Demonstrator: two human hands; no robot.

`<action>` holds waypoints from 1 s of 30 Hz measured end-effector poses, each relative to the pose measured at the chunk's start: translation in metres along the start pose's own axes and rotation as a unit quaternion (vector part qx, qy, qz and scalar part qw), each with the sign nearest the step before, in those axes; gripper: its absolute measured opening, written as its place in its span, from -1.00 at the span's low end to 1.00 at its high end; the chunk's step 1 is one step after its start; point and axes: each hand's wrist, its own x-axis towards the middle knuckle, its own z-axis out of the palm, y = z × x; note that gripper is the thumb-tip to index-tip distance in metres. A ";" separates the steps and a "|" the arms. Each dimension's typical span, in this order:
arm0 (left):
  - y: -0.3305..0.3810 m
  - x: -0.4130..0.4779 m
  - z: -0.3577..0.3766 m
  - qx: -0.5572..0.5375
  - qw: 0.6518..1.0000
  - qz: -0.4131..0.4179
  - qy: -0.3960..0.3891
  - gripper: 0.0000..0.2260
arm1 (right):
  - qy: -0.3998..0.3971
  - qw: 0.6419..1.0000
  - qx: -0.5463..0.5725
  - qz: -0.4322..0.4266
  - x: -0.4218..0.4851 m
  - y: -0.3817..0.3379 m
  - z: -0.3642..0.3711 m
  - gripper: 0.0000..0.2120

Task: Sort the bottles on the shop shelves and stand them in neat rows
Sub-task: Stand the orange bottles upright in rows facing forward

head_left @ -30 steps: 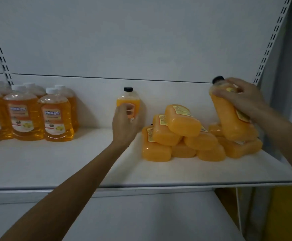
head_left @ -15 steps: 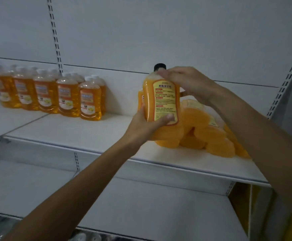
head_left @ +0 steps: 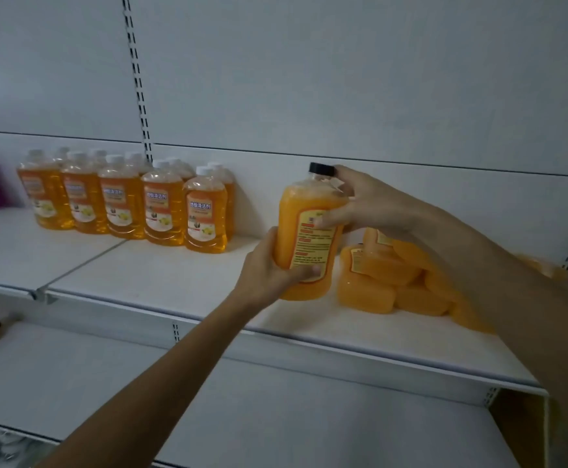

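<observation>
A white shop shelf (head_left: 174, 285) runs along a pale grey back panel (head_left: 343, 79), with a lower shelf (head_left: 276, 417) beneath. Just above it, a black-capped orange bottle (head_left: 304, 238) is held nearly upright. The left hand (head_left: 269, 271) wraps its lower half and the right hand (head_left: 370, 204) grips its shoulder, thumb on the label. Behind lies a heap of like bottles (head_left: 394, 282). White-capped bottles (head_left: 161, 207) stand in rows to the left.

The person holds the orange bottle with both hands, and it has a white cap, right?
Not quite. The left hand and right hand do hold the orange bottle, but its cap is black, not white, as the head view shows. White caps sit on the standing bottles further left.
</observation>
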 end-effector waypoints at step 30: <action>-0.077 0.057 -0.008 0.177 0.978 -0.034 -0.105 -0.50 | 0.030 0.953 -0.297 0.052 0.075 0.029 0.022 -0.15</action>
